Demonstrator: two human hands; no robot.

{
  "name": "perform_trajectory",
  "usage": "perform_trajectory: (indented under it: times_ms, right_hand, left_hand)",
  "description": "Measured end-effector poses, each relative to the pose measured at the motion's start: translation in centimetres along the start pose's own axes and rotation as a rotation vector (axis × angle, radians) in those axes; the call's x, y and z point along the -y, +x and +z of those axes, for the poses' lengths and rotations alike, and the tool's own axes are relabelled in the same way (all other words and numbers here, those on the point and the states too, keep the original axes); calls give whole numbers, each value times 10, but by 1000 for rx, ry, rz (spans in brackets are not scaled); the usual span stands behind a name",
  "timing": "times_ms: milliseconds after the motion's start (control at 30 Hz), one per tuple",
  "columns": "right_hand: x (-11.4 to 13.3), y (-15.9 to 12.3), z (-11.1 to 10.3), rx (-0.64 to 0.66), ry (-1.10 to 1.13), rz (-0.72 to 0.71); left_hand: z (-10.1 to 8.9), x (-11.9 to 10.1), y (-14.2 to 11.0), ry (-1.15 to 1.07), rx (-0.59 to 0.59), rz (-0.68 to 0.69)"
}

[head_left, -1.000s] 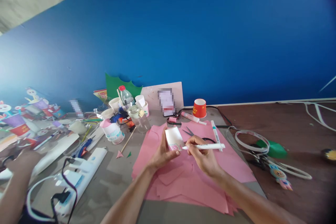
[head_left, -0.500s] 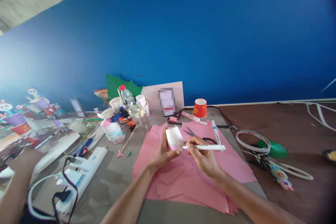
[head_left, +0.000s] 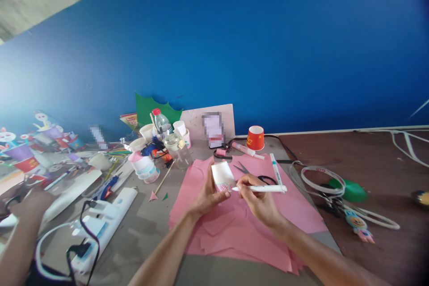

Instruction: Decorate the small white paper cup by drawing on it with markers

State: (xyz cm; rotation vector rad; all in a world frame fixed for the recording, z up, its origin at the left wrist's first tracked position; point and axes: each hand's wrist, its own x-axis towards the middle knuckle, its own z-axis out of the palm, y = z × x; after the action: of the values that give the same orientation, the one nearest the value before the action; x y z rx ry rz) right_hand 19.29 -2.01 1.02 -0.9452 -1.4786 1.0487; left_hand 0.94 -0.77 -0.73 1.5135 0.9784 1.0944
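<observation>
In the head view, the left hand [head_left: 209, 197] has its grip round a small white cup [head_left: 221, 172], with a phone at its twelve o'clock; the right hand's [head_left: 257, 200] grip pinches a marker [head_left: 270, 188]. Pink crosshatching covers the lower part; the upper side's plain.

white marker [head_left: 264, 188] in right hand [head_left: 256, 197], white cup [head_left: 222, 175] in left [head_left: 210, 199]
</observation>
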Motion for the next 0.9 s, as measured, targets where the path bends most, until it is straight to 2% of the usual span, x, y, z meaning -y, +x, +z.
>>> perform_trajectory:
  times_ms: [900]
  right_hand:
    - [-4, -2, -2, 20, -14, -8]
  left_hand:
    - [-1, 1, 1, -5, -10, 10]
